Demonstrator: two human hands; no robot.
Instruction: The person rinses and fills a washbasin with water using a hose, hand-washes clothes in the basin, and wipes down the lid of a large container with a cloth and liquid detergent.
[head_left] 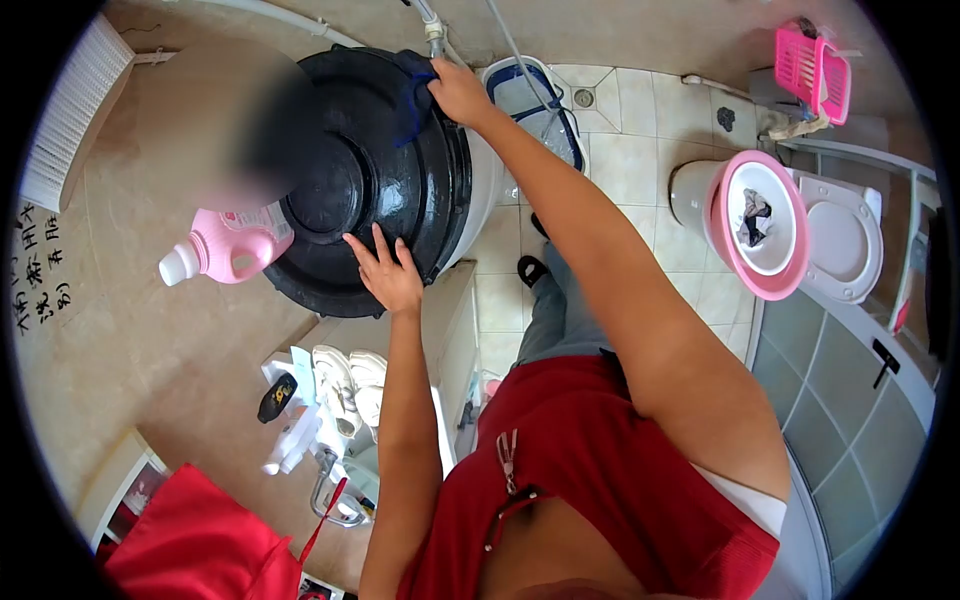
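A large round black lid (330, 190) covers a pale barrel (482, 185). My left hand (393, 275) rests near the lid's front edge, its fingers spread over the black surface. At the far right side of the lid, my right hand (462, 92) is closed on a dark blue cloth (413, 105), which hangs down onto the lid. A pink bottle (240, 243) with a white cap lies or stands by the lid's left edge; which one I cannot tell. Right beside my right hand is a metal tap or pipe fitting (436, 35).
A blue-rimmed tub (572, 140) holds water under a hose. Pink and white basins (797, 265) are stacked by a toilet (845, 240). White shoes (335, 385) and a faucet (322, 490) are near my left arm. A pink basket (795, 60) hangs at the far right.
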